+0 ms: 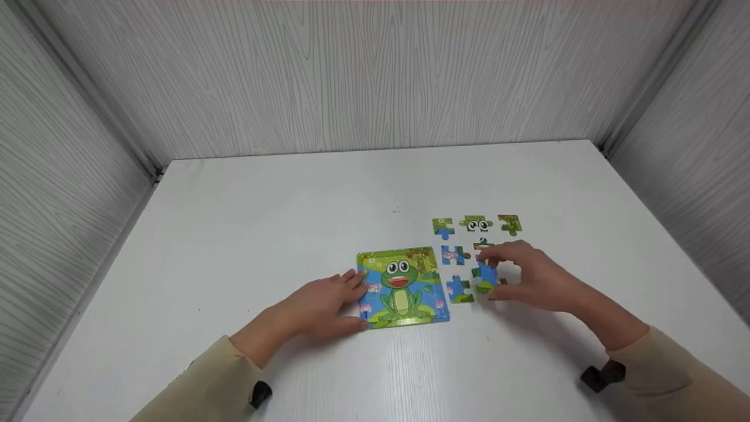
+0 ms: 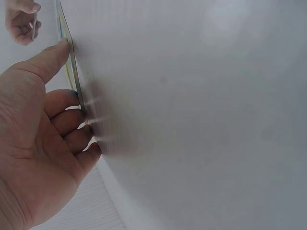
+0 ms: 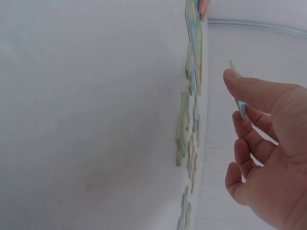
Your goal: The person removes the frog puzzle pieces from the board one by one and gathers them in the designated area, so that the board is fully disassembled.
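A square frog puzzle board [image 1: 402, 296] lies flat on the white table. My left hand [image 1: 325, 305] rests against its left side, fingers on the edge and thumb at the near left corner; the left wrist view has this hand [image 2: 45, 129] touching the rim. To the right of the board, my right hand [image 1: 542, 278] pinches a blue and green puzzle piece [image 1: 486, 274] between thumb and fingertips. In the right wrist view that piece [image 3: 242, 111] is held on edge, lifted off the table. My right fingers partly cover pieces behind them.
Several loose pieces lie right of the board, among them an eye piece [image 1: 476, 224], a corner piece [image 1: 510, 224], a pink flower piece [image 1: 452, 255] and a blue-green piece [image 1: 459, 290]. A pale wood-grain panel [image 1: 328, 76] closes off the table's back edge, with more panels at both sides.
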A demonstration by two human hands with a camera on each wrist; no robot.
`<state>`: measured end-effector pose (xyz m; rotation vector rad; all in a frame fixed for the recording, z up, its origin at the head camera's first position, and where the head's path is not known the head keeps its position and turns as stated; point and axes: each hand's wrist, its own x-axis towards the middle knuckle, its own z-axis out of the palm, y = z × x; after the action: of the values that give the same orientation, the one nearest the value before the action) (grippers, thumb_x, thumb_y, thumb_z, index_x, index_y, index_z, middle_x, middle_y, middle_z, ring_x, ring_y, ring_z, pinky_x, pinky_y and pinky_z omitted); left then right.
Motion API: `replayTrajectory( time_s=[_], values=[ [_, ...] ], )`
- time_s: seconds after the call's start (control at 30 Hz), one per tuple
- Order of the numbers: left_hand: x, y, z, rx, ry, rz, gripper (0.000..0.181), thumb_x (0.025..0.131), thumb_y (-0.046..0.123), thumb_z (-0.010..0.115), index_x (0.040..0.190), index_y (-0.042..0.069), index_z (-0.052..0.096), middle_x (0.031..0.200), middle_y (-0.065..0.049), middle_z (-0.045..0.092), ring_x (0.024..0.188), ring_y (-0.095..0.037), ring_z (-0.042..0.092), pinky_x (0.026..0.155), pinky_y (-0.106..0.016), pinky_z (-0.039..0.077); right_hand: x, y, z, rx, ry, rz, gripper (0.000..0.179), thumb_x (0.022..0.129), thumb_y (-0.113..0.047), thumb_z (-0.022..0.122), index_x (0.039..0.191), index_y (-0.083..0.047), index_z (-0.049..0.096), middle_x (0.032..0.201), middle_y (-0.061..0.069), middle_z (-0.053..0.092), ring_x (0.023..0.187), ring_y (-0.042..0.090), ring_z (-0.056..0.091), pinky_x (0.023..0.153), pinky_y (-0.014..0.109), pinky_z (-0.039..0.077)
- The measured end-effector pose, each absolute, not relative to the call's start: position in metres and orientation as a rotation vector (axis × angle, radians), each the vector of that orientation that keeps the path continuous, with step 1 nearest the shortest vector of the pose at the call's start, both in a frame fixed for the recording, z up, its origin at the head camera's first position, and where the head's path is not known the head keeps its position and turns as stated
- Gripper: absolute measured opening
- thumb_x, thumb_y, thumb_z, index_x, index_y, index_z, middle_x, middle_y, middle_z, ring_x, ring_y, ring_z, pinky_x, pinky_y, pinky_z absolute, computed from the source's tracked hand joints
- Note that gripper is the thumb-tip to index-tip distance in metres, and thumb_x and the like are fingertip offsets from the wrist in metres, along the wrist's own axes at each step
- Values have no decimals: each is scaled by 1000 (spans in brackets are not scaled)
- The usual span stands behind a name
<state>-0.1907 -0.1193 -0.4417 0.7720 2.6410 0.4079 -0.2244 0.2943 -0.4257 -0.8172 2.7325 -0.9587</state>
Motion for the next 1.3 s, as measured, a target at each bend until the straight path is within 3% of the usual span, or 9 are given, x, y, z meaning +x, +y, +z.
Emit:
replayTrajectory(
  time_s=[0.33, 0.63, 0.97, 1.3],
  values=[
    [-191, -120, -442, 787, 2638, 408, 75, 101, 49, 65, 163, 11, 44, 172, -10, 30, 159, -34, 26, 126, -52, 28, -229, 328, -423, -698, 2808, -921, 61, 87, -17, 90, 142, -13, 65, 128, -1, 66, 121, 24, 56, 103, 56, 46],
    [-191, -120, -441, 813, 2641, 428, 74, 102, 47, 65, 162, 9, 45, 171, -11, 32, 159, -33, 26, 126, -51, 28, -230, 349, -425, -636, 2843, -909, 61, 87, -19, 90, 142, -13, 65, 131, 5, 65, 122, 30, 57, 98, 56, 45],
    [-191, -119, -444, 761, 2656, 398, 76, 100, 51, 66, 163, 14, 44, 172, -6, 32, 160, -29, 26, 126, -50, 29, -231, 365, -427, -588, 2818, -881, 60, 88, -19, 89, 142, -13, 65, 129, 5, 67, 119, 29, 57, 97, 55, 46],
    [-191, -118, -443, 740, 2657, 382, 76, 100, 53, 67, 163, 17, 45, 172, -4, 32, 160, -28, 26, 126, -50, 29, -233, 375, -437, -526, 2766, -824, 61, 84, -31, 92, 138, -15, 67, 127, 4, 66, 116, 27, 57, 101, 55, 47]
  ],
)
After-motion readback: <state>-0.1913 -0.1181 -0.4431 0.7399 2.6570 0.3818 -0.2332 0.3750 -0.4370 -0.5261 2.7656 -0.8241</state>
